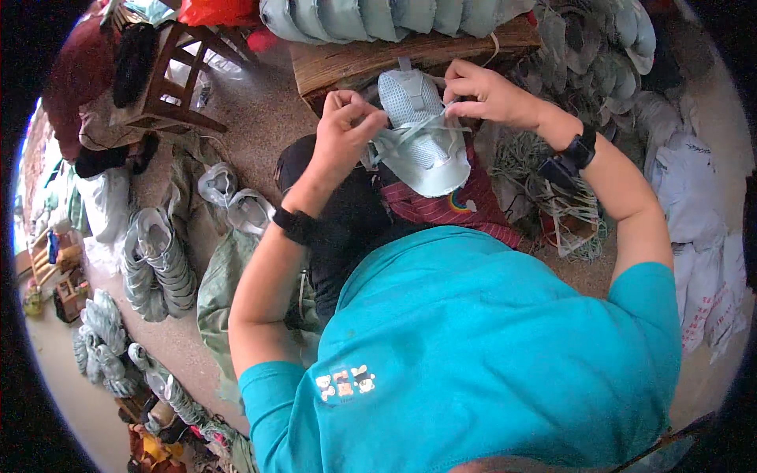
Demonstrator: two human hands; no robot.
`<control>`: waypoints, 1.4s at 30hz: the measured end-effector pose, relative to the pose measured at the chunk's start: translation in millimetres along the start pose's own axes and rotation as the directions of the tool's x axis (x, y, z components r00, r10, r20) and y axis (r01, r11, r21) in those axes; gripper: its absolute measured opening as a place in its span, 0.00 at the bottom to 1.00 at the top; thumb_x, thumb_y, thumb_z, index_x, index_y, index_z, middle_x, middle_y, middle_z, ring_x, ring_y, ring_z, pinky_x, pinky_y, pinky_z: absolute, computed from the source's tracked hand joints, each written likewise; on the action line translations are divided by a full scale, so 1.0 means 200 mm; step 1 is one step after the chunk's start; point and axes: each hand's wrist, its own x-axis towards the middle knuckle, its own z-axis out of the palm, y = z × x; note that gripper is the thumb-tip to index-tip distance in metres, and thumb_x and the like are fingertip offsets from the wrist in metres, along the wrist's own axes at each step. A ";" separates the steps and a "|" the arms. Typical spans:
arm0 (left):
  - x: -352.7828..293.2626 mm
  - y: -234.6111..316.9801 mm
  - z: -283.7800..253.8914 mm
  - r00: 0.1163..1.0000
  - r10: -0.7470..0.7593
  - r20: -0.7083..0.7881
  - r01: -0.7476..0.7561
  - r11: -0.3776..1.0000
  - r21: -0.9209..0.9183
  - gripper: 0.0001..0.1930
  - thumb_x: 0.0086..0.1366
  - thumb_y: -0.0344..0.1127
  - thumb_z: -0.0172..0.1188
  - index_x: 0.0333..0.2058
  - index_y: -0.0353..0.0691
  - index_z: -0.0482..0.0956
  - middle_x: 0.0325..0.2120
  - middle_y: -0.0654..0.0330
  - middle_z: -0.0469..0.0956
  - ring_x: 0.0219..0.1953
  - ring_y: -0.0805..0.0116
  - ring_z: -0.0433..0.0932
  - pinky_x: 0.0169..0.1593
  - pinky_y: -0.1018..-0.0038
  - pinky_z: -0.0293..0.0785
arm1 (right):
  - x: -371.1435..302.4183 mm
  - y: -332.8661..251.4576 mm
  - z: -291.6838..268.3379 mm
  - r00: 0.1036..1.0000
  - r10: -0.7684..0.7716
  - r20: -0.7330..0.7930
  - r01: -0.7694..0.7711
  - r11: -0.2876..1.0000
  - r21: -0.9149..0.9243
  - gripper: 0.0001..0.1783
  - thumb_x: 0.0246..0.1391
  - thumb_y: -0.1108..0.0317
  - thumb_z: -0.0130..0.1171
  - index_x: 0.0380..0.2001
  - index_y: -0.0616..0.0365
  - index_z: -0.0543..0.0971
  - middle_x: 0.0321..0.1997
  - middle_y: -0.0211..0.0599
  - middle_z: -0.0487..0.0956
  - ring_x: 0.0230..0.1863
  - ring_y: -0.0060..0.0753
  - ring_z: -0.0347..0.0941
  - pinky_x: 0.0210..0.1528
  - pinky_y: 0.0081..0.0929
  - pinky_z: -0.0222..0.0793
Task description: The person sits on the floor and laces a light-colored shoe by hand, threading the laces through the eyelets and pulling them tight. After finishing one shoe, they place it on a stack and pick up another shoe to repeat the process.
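Teal T-shirt [489, 339], worn by the person at work: largest thing in view, on the near side of the wooden bench [339, 69]. Bench brown, grain showing, one edge facing the person. White sacks [686, 197] well to the right of it. Row of pale grey-green shoe uppers [394, 17], nested one into the next, lying across its top. Wooden chair [180, 88] to the left of the bench, apart from it. Nested pale uppers [162, 264] on the floor, nearer the person than the bench and well to its left. Striped dark red cloth [493, 201], rainbow patch on it, just on the bench's near side. Tangle of loose laces [579, 225], near side, off to the right.

Shoe upper [430, 154], pale mesh, held at the bench's near edge above the red cloth, toe end toward the person. Left hand [345, 126] at its left side: thumb and forefinger pinched on the lace [422, 126], other fingers curled. Right hand [477, 93], just off the bench edge: thumb and forefinger likewise pinching lace. Lace strands cross over the upper between the hands.
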 end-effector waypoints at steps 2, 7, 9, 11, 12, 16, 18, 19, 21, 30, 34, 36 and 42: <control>-0.02 0.07 0.03 0.999 0.018 -0.030 -0.023 0.978 -0.206 0.10 0.63 0.37 0.62 0.29 0.36 0.81 0.39 0.66 0.66 0.49 0.73 0.61 0.50 0.78 0.61 | 0.01 -0.02 0.00 0.979 0.189 0.080 -0.202 0.957 0.206 0.10 0.53 0.64 0.62 0.30 0.60 0.78 0.35 0.34 0.69 0.37 0.29 0.68 0.41 0.26 0.65; -0.06 0.26 0.03 1.000 -0.009 0.013 0.016 0.675 -0.738 0.10 0.68 0.37 0.55 0.37 0.35 0.78 0.33 0.65 0.74 0.38 0.74 0.70 0.49 0.78 0.65 | 0.11 -0.13 0.04 0.980 0.190 -0.068 -0.184 0.979 0.086 0.14 0.59 0.60 0.57 0.29 0.62 0.78 0.31 0.28 0.74 0.34 0.21 0.69 0.36 0.21 0.66; -0.06 0.30 -0.01 0.999 -0.044 0.008 0.034 0.613 -0.789 0.10 0.71 0.37 0.52 0.38 0.37 0.75 0.29 0.66 0.75 0.31 0.77 0.70 0.41 0.81 0.67 | 0.12 -0.20 0.04 0.956 0.284 -0.071 -0.245 0.910 0.335 0.15 0.60 0.59 0.56 0.32 0.62 0.78 0.30 0.26 0.74 0.31 0.20 0.70 0.33 0.22 0.67; -0.07 0.33 -0.03 0.987 -0.159 0.031 0.122 0.606 -0.786 0.10 0.72 0.39 0.51 0.37 0.39 0.74 0.27 0.67 0.73 0.29 0.79 0.69 0.36 0.82 0.67 | 0.11 -0.24 0.01 0.964 0.265 0.005 -0.210 0.751 0.626 0.15 0.61 0.59 0.56 0.35 0.62 0.77 0.30 0.25 0.74 0.30 0.21 0.71 0.30 0.25 0.67; -0.07 0.35 -0.01 0.985 -0.171 0.009 0.109 0.584 -0.804 0.10 0.72 0.39 0.50 0.35 0.40 0.73 0.25 0.68 0.71 0.26 0.81 0.66 0.30 0.84 0.63 | 0.12 -0.26 0.01 0.943 0.318 0.101 -0.308 0.714 0.629 0.12 0.60 0.61 0.55 0.36 0.61 0.76 0.30 0.31 0.76 0.28 0.34 0.75 0.31 0.33 0.69; -0.10 0.38 0.02 0.997 -0.041 0.063 0.075 0.529 -0.846 0.11 0.73 0.39 0.49 0.35 0.39 0.73 0.23 0.71 0.66 0.24 0.82 0.61 0.28 0.83 0.58 | 0.12 -0.26 0.06 0.989 -0.026 -0.148 -0.041 0.902 -0.429 0.05 0.57 0.69 0.53 0.34 0.59 0.72 0.34 0.46 0.75 0.35 0.56 0.72 0.35 0.41 0.71; -0.09 0.36 0.03 0.994 -0.043 -0.104 -0.030 0.789 -0.613 0.10 0.72 0.38 0.50 0.35 0.37 0.74 0.23 0.70 0.69 0.25 0.82 0.63 0.29 0.82 0.61 | 0.09 -0.24 0.09 0.979 -0.105 -0.175 0.008 0.878 -0.479 0.05 0.55 0.71 0.53 0.35 0.59 0.72 0.34 0.45 0.73 0.36 0.55 0.72 0.34 0.41 0.71; -0.08 0.34 0.03 0.981 0.012 -0.196 -0.107 0.871 -0.480 0.10 0.72 0.37 0.51 0.35 0.36 0.74 0.23 0.69 0.70 0.26 0.82 0.65 0.30 0.82 0.62 | 0.08 -0.24 0.11 0.989 -0.030 -0.144 -0.047 0.861 -0.507 0.05 0.54 0.73 0.53 0.35 0.59 0.71 0.34 0.45 0.72 0.36 0.54 0.72 0.34 0.41 0.71; -0.03 0.29 0.07 0.962 -0.045 -0.268 -0.029 0.963 -0.266 0.08 0.67 0.35 0.56 0.34 0.34 0.75 0.23 0.62 0.71 0.25 0.74 0.67 0.31 0.74 0.67 | 0.06 -0.24 0.13 0.969 -0.142 -0.201 -0.006 0.803 -0.596 0.03 0.50 0.75 0.53 0.30 0.59 0.70 0.33 0.44 0.69 0.34 0.51 0.72 0.34 0.39 0.71; -0.06 0.14 0.15 0.966 0.152 -0.210 -0.095 0.961 0.258 0.08 0.57 0.31 0.63 0.36 0.40 0.77 0.28 0.55 0.70 0.29 0.57 0.73 0.34 0.64 0.71 | 0.08 -0.26 0.18 0.957 -0.068 -0.284 -0.058 0.910 -0.411 0.07 0.52 0.70 0.56 0.35 0.60 0.74 0.32 0.42 0.74 0.36 0.46 0.74 0.36 0.36 0.71; -0.04 0.16 0.17 0.972 0.123 -0.201 -0.061 0.955 0.291 0.08 0.56 0.32 0.63 0.36 0.40 0.77 0.30 0.54 0.71 0.30 0.55 0.75 0.35 0.63 0.72 | 0.11 -0.23 0.23 0.922 0.115 -0.370 -0.193 0.964 -0.181 0.10 0.54 0.72 0.55 0.39 0.61 0.73 0.31 0.43 0.77 0.35 0.40 0.77 0.37 0.35 0.72; -0.03 0.16 0.17 0.973 0.132 -0.189 -0.073 0.953 0.293 0.08 0.56 0.32 0.63 0.35 0.40 0.77 0.30 0.53 0.72 0.31 0.54 0.75 0.35 0.63 0.73 | 0.11 -0.24 0.25 0.906 0.174 -0.387 -0.225 0.970 -0.091 0.10 0.54 0.72 0.55 0.40 0.62 0.73 0.30 0.44 0.77 0.34 0.37 0.77 0.36 0.34 0.71; 0.02 0.13 0.13 0.949 0.294 -0.117 -0.231 0.896 0.379 0.08 0.55 0.33 0.63 0.32 0.39 0.77 0.29 0.52 0.74 0.31 0.51 0.75 0.35 0.62 0.73 | 0.09 -0.31 0.18 0.947 0.120 -0.297 -0.168 0.976 -0.139 0.10 0.53 0.72 0.58 0.40 0.61 0.74 0.32 0.41 0.76 0.34 0.37 0.77 0.37 0.33 0.72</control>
